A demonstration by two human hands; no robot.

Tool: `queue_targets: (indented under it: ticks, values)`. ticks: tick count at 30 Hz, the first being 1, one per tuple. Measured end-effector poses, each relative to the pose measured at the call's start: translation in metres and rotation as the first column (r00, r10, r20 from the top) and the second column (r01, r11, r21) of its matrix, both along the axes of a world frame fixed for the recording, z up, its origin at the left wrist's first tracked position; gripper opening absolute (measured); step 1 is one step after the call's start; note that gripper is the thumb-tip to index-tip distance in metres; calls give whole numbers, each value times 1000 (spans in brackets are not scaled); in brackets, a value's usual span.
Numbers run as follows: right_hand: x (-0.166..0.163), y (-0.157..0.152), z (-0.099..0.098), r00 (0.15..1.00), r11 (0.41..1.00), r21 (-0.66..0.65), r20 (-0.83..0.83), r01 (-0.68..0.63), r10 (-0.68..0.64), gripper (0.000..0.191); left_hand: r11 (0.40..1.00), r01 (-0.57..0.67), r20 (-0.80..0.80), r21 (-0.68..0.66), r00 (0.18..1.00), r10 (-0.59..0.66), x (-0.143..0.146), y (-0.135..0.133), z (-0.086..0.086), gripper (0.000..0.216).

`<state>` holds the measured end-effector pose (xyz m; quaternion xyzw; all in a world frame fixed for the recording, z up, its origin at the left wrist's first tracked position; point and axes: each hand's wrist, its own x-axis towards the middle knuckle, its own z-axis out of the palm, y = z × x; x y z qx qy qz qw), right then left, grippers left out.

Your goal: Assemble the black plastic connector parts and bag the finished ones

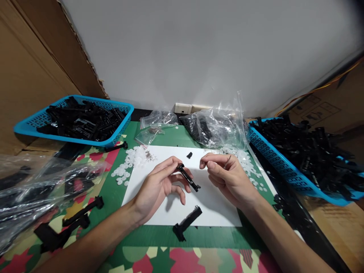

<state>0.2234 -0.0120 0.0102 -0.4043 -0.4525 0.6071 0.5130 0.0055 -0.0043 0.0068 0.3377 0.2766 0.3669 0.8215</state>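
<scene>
My left hand pinches one end of a slim black plastic part, which slants down to the right above a white sheet. To the right, my right hand is closed, thumb against fingertips. Whatever it may hold is too small to make out; a thin line shows near its knuckles. A small black piece rests on the sheet between the hands. Nearer to me lies a second black plastic part, at the sheet's front edge. Thin metal bits are heaped at the sheet's back left.
Blue baskets of black parts stand left and right. White discs lie in a left pile and a right pile. Clear bags sit at the back wall. More black parts lie at left.
</scene>
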Motion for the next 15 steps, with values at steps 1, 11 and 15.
queue_targets:
  ticks: [1, 11, 15]
  values:
    - [1, 0, -1, 1000, 1000, 9, 17, -12, 12, 16, 1000, 3, 4, 2, 1000, -3, 0, 0, 0, 21]
    - [-3, -5, -1, 984, 985, 171, 169, 35, -64, 13, 996, 59, 61, -60, 997, -55, -1, -2, -1, 22]
    - [-7, -8, 6, 965, 960, 277, 236, 43, -112, 12, 991, 107, 100, -85, 990, -98, 1, -3, -2, 21]
